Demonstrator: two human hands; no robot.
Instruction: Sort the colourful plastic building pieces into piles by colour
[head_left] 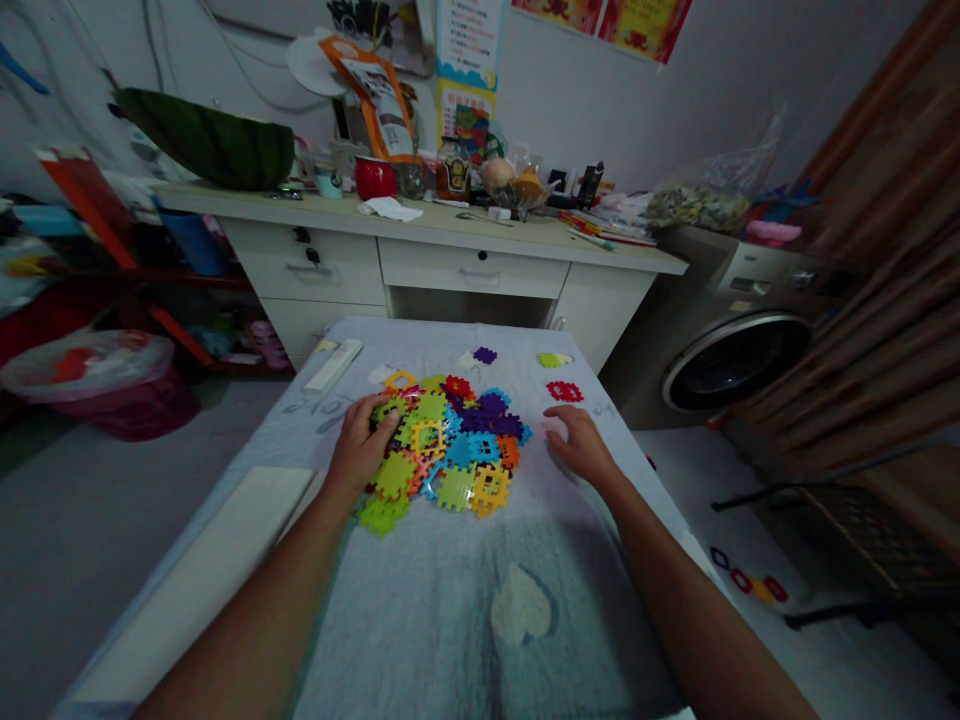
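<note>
A heap of colourful plastic interlocking building pieces (457,460) lies on the cloth-covered table before me, in green, blue, purple, orange, yellow and red. My left hand (360,450) rests against the heap's left side, thumb and forefinger apart; its other fingers are partly hidden. To the right of the heap, my right hand (581,448) hovers low over the cloth, apart from the pieces, with thumb and forefinger spread and nothing seen between them. Beyond it lie a red piece (564,391) and a green piece (551,359). A purple piece (485,355) sits near the far edge.
A white strip-shaped object (334,367) lies at the table's far left. Behind stands a white desk (465,262) crowded with jars and a watermelon-patterned object (210,138). A washing machine (720,330) is at right, a lined bin (105,385) at left.
</note>
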